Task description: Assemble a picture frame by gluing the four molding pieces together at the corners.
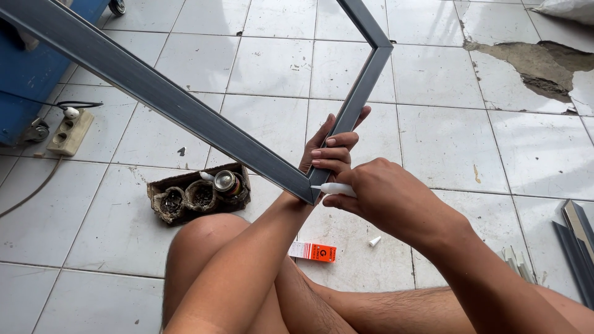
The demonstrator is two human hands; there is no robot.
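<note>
Grey frame point(185, 111) runs off top & left edges; right hand point(387, 201) hides most of the white tube point(334, 188); box contents point(198, 195) too small to tell.

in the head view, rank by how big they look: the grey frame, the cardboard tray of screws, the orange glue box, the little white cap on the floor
1. grey frame, though it sits nearest the camera
2. cardboard tray
3. orange glue box
4. white cap
</note>
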